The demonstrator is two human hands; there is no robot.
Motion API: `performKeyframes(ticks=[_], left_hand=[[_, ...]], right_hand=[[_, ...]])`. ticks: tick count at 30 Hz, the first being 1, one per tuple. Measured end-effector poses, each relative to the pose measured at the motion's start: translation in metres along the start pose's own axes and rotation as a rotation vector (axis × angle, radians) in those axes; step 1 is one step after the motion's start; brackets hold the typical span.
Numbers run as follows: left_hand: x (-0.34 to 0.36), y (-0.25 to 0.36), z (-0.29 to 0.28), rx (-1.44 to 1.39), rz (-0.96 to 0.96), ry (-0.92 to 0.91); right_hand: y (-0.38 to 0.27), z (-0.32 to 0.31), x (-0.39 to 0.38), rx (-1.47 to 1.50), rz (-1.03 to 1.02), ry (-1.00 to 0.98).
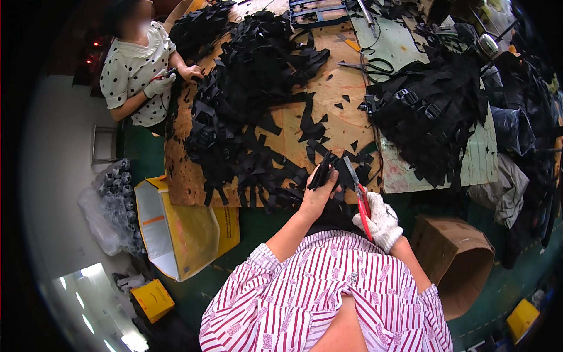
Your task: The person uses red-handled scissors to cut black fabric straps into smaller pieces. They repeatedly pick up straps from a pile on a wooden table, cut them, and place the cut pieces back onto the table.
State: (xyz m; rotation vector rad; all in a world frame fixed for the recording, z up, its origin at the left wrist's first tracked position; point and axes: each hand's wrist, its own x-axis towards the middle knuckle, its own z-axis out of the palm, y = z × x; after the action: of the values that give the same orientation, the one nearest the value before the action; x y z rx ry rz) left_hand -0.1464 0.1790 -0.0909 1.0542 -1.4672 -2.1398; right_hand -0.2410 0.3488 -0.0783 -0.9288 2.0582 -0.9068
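My bare left hand [317, 198] is closed around a small stack of black fabric strips [321, 172], held upright near the table's front edge. My right hand [384, 224], in a white knit glove, grips red-handled scissors [363, 210]. Their blades point away from me, just right of the strips and apart from them. Beyond my hands, a large tangled heap of black strips [252, 73] covers the left and middle of the wooden table [346, 126]. To the right, more black straps with plastic buckles [419, 105] are piled on a pale green board [463, 167].
A second pair of scissors [375, 66] lies at the far side. Another person [141, 70] works at the table's left side, one hand gloved. A yellow bag [193, 234] stands front left, a cardboard box [454, 258] front right. Grey cloth [504, 190] hangs beside the board.
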Motion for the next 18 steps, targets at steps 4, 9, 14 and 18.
performKeyframes(ticks=[4, 9, 14, 18], left_hand=[[-0.001, -0.002, -0.003, 0.065, 0.016, 0.008], [-0.001, -0.002, -0.003, 0.103, 0.042, -0.004], [0.001, -0.005, -0.007, 0.182, 0.143, 0.015], [-0.005, -0.011, -0.014, 0.276, 0.264, -0.112]], right_hand=[[0.002, 0.004, -0.001, 0.045, -0.008, -0.006], [0.007, 0.017, -0.003, 0.369, 0.027, 0.023], [0.006, 0.019, -0.004, 0.317, 0.041, -0.007], [0.009, 0.013, 0.003, 0.182, 0.014, -0.022]])
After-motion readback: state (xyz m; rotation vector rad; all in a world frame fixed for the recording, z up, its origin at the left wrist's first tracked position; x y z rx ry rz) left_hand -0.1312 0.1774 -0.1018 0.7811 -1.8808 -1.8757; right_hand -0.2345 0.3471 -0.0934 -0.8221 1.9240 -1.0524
